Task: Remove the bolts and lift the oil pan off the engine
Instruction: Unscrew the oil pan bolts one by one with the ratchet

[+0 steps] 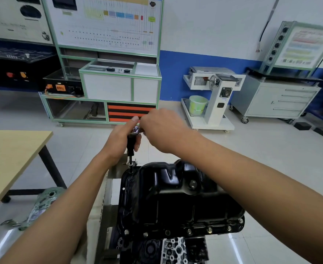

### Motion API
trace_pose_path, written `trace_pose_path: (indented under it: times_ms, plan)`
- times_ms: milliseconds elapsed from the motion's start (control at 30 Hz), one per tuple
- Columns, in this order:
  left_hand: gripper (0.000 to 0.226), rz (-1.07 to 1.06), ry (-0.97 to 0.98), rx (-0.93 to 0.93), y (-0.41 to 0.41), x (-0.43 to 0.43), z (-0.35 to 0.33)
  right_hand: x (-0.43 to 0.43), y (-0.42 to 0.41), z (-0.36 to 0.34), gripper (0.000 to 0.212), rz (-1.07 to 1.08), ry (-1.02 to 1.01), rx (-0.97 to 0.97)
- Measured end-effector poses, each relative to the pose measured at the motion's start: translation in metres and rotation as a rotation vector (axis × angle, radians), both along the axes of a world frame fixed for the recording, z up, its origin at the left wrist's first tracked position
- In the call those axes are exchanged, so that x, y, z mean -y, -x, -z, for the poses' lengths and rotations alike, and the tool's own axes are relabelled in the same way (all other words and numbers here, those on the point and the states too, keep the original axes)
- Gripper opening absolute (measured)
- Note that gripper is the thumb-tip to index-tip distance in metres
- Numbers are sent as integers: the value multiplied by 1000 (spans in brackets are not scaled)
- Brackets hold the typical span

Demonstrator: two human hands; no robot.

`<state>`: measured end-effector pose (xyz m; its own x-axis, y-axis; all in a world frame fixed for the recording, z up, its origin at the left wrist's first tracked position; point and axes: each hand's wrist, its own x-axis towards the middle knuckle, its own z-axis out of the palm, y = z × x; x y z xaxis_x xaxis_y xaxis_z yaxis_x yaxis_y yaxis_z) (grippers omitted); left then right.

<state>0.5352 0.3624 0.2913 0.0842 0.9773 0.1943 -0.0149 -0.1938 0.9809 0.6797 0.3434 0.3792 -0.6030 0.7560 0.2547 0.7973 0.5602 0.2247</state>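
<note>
Black pressed-steel oil pan [176, 202] sits flange-down on the upturned grey metal engine [176, 248], low in the middle of the view, between the person's 2 forearms. The left hand [121, 141] wraps its fingers around the upright black extension bar [130, 146], thumb raised toward the tool's top. The right hand [162, 130] curls its fingers over the handle of the chrome ratchet [136, 129]; the handle itself is hidden. The bar's lower end stands on the pan's far left flange corner. Several small silver bolts [189, 231] sit along the near flange edge.
</note>
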Motion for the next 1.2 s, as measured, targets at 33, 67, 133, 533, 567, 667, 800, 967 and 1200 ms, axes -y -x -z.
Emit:
trace_pose_path:
  times_ms: [33,67,133,533,567,667,800,967,1200]
  plan:
    - [66,20,-2,1,0,1,0,-3,-1,1,26,-17,30,8]
    - [66,35,9,12,0,2,1,-6,-2,2,34,-32,89,6]
    - [70,39,38,31,1,4,1,-11,-4,5,47,-96,178,-14]
    - [61,-145,87,106,-10,2,3,-2,-10,9,26,2,87,-127]
    - [61,-159,92,111,-11,1,4,1,-11,9,25,19,101,-158]
    - [59,-219,98,138,-14,-2,5,13,-10,9,27,56,145,-232]
    - [53,-288,115,233,-17,-3,3,27,-3,10,24,38,255,-290]
    - [50,-319,91,267,-18,-1,5,27,-3,5,18,32,375,-300]
    - [51,-46,14,94,-2,2,5,5,-14,-3,34,83,196,-118]
